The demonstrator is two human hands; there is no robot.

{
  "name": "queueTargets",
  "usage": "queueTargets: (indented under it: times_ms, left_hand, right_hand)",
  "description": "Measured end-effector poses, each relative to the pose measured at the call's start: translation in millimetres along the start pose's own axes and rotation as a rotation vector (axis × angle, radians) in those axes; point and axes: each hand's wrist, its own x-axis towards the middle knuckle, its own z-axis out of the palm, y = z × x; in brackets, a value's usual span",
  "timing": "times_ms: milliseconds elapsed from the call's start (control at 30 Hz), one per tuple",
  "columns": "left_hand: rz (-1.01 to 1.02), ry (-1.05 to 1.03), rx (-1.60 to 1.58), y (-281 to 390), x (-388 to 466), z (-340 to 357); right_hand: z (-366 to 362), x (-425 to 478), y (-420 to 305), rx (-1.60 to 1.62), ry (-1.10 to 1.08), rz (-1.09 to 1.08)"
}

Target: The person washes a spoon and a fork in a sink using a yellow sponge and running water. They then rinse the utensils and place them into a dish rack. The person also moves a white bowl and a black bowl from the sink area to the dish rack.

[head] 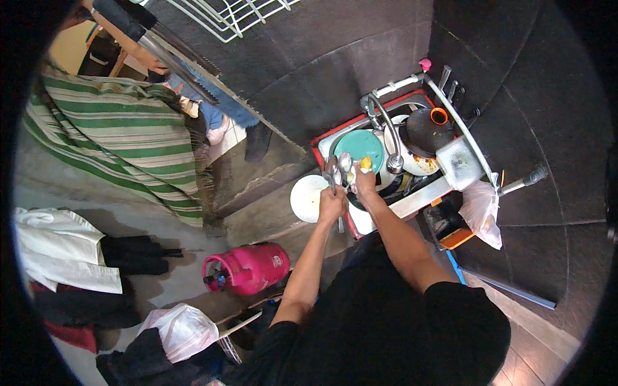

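Both my hands are over the near left part of a steel sink [396, 208]. My left hand [332, 205] grips a bundle of metal spoons [344, 162] and at least one fork [326, 161], heads pointing away from me. Against the cutlery, my right hand [365, 182] holds a yellow sponge [366, 162] with white suds on it. Just beyond them lies a teal plate [359, 147] in the sink. A white plate [305, 199] sits left of my left hand, partly covered by it. The curved faucet [388, 120] stands right of the teal plate.
A dark pan [422, 132] rests on a food-stained white plate [425, 166]. On the sink's right edge is a clear container [459, 161], with a plastic bag [483, 212] hanging below. A pink gas cylinder [256, 268] stands lower left. Another person's arm [128, 46] shows upper left.
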Motion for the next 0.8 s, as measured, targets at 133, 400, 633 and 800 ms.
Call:
queueTargets:
  times_ms: [133, 400, 633, 800]
  left_hand:
    - [0.098, 0.047, 0.161, -13.6, 10.4, 2.5]
    - [0.077, 0.127, 0.159, -1.0, 2.1, -7.5]
    - [0.085, 0.04, 0.116, 8.3, -3.6, 1.1]
    - [0.094, 0.019, 0.015, 5.6, -11.4, 10.8]
  right_hand:
    - [-7.0, 15.8, 3.9, -0.235, 0.147, -0.105]
    - [-29.4, -32.4, -40.9, 0.48, -0.495, -0.238]
    - [-23.3, -12.4, -17.4, 0.073, -0.358, -0.361]
    - [-8.6, -2.8, -19.7, 0.206, -0.124, -0.231]
